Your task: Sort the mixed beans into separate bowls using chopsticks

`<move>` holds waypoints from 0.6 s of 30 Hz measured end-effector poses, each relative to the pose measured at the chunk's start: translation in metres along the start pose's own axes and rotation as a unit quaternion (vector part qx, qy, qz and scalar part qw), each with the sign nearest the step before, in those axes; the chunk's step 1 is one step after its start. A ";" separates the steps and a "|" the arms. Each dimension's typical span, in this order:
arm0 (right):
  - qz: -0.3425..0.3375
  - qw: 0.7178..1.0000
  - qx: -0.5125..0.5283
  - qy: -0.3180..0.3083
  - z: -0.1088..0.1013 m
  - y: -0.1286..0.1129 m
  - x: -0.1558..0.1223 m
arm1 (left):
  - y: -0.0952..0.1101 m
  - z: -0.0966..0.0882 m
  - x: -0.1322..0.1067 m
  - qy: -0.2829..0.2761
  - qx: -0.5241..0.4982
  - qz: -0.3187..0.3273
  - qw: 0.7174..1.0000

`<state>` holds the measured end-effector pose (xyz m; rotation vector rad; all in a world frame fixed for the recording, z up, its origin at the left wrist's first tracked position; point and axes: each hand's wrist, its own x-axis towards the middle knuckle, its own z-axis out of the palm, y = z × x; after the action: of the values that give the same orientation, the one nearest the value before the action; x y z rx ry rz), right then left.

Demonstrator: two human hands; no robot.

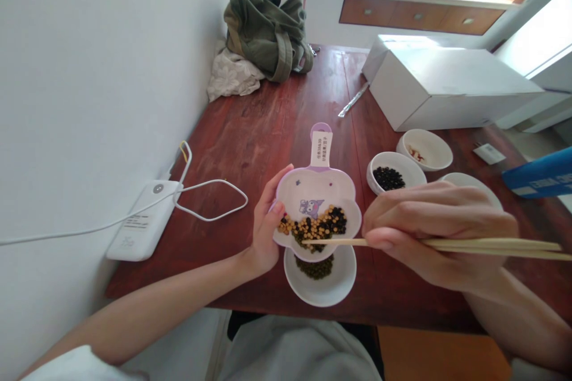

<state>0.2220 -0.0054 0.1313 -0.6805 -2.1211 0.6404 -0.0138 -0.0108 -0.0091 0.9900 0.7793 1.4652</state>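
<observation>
My left hand (269, 223) grips the left edge of a lilac-and-white cloud-shaped plate (295, 187) with a labelled handle, tilted toward me. Yellow, black and green beans (313, 227) lie gathered along its near side. Chopsticks (337, 241) are closed in my right hand (433, 229), their tips among the beans in the plate. Under the plate's near edge stands a white bowl (320, 294) with green beans (315, 268) in it. Beyond my right hand are a bowl of black beans (388, 178) and, partly covered by that hand, another white bowl (473, 184).
A white bowl (431, 152) with a few reddish-white pieces stands farther right. A white box (451, 83) and a blue object (540, 172) occupy the right side. At left lie a power bank (143, 220) and its cable (214, 181). A green bag (268, 30) sits at the back.
</observation>
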 end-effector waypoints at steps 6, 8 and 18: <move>-0.016 1.000 -0.018 -0.019 0.006 0.003 0.000 | 0.002 0.005 0.001 -0.003 -0.007 -0.001 1.000; -0.015 1.000 -0.022 -0.016 0.006 0.003 -0.001 | 0.003 0.006 0.001 -0.004 -0.012 -0.004 1.000; -0.004 0.999 -0.024 -0.032 0.007 0.002 -0.003 | 0.004 0.006 0.002 -0.005 0.005 0.008 1.000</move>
<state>0.2188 -0.0071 0.1246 -0.6842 -2.2034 0.6167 -0.0099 -0.0099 -0.0029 1.0126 0.7726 1.4706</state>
